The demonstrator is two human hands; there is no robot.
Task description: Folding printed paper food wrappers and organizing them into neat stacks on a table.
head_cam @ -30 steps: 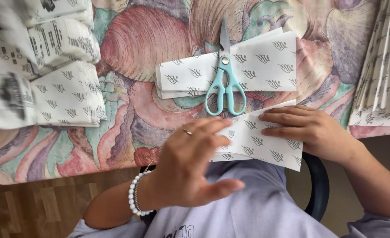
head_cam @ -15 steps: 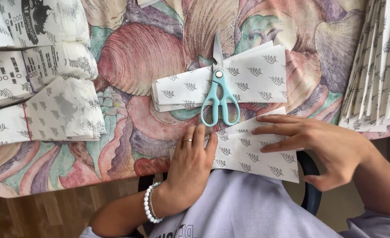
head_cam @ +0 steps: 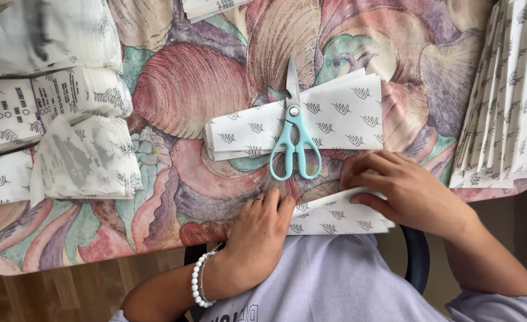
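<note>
White patterned paper sheet (head_cam: 341,217) lies at the table's near edge, its long axis left to right; the left hand (head_cam: 262,229) presses its left end flat, the right hand (head_cam: 403,191) presses its right part, neither gripping.

Bright, even, soft daylight, faint shadows under both hands, no glare; paper stacks (head_cam: 49,36) at ten o'clock smeared by motion blur, centre sharp, slight wide-angle bending at three o'clock edge.
</note>
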